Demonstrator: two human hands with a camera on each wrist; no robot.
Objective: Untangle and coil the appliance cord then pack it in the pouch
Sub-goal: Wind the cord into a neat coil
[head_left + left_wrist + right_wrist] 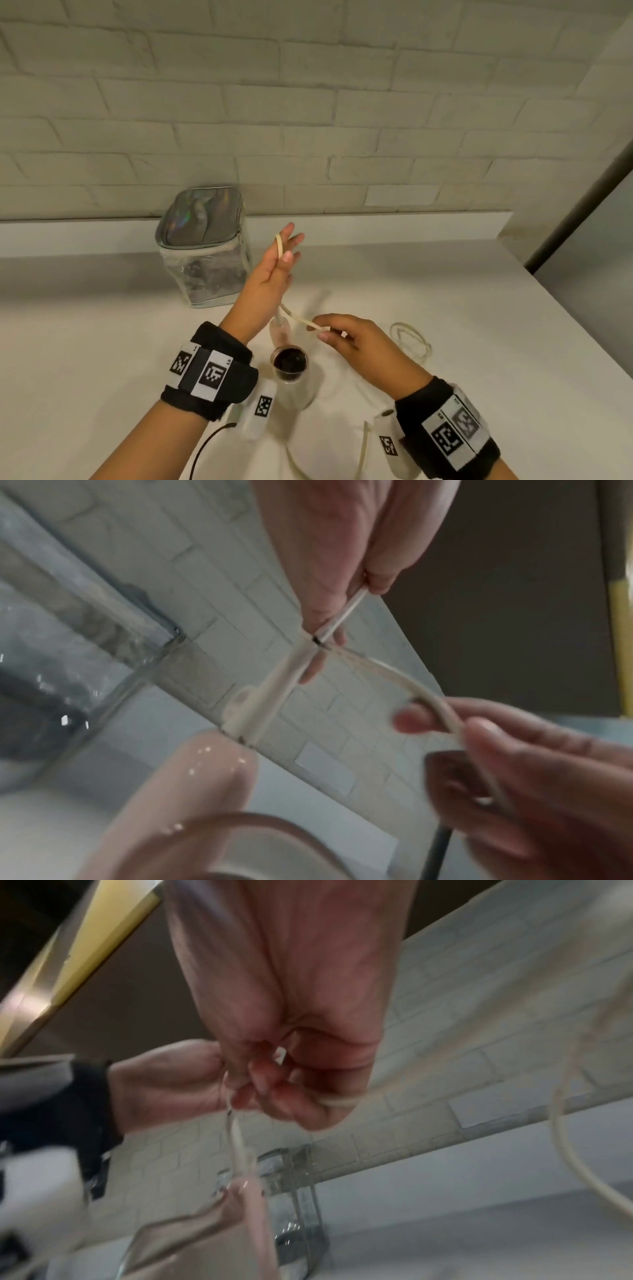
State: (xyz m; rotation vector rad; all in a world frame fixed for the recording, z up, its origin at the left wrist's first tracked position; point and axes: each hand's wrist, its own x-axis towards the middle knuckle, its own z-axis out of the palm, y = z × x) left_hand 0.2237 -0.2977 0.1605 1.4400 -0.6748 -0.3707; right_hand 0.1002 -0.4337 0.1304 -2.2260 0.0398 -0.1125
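Observation:
A cream appliance cord [298,317] runs from my raised left hand [283,248] down to my right hand [324,331]. The left hand pinches a small loop of it between thumb and fingers, the other fingers straight; the pinch shows in the left wrist view [337,615]. My right hand [479,739] pinches the cord lower down between thumb and forefinger. More cord lies in loose loops [412,339] on the table to the right. The pinkish appliance [289,365] sits between my wrists, dark opening facing up. The clear pouch with a silver top [205,260] stands behind my left hand.
A white table [479,342] stretches out in front of a white brick wall [308,120] with a low ledge. The table's edge falls away at the right by a dark strip [582,212]. A black cable [205,445] hangs under my left wrist.

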